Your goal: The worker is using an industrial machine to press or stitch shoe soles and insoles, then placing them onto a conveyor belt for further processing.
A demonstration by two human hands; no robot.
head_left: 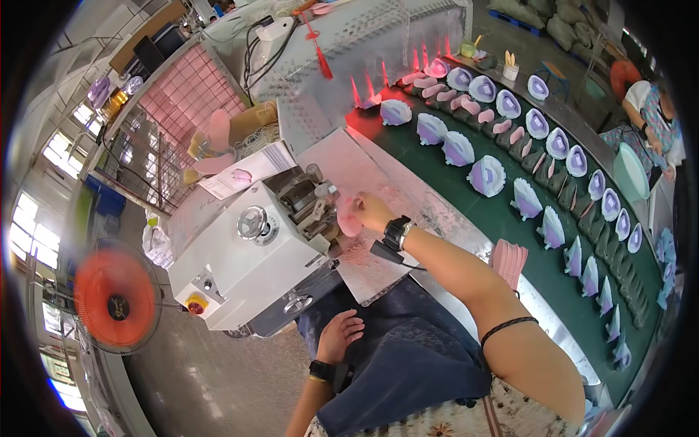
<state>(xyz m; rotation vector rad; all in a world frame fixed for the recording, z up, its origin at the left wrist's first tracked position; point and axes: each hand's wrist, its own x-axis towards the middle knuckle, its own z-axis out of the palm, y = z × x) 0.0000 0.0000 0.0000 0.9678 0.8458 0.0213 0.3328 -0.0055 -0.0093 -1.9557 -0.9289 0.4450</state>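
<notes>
My right hand (373, 212) is closed on a pink insole (349, 220), holding it against or just beside the working head (318, 211) of a white bench machine (255, 240). The exact contact is hidden by the fingers and the machine's metal parts. My left hand (341, 336) rests over the dark blue apron (400, 349) on my lap, fingers loosely apart and holding nothing. A stack of pink insoles (507, 264) stands to the right of my right forearm. Pink dust covers the worktop (386, 218) around the machine.
A green conveyor (502, 218) carries rows of purple and white shoe uppers (486, 176) and dark lasts, some with pink insoles. An orange fan (116, 297) stands at left, a wire rack (191, 102) behind the machine. A co-worker (648, 109) is at far right by a pale green basin (630, 172).
</notes>
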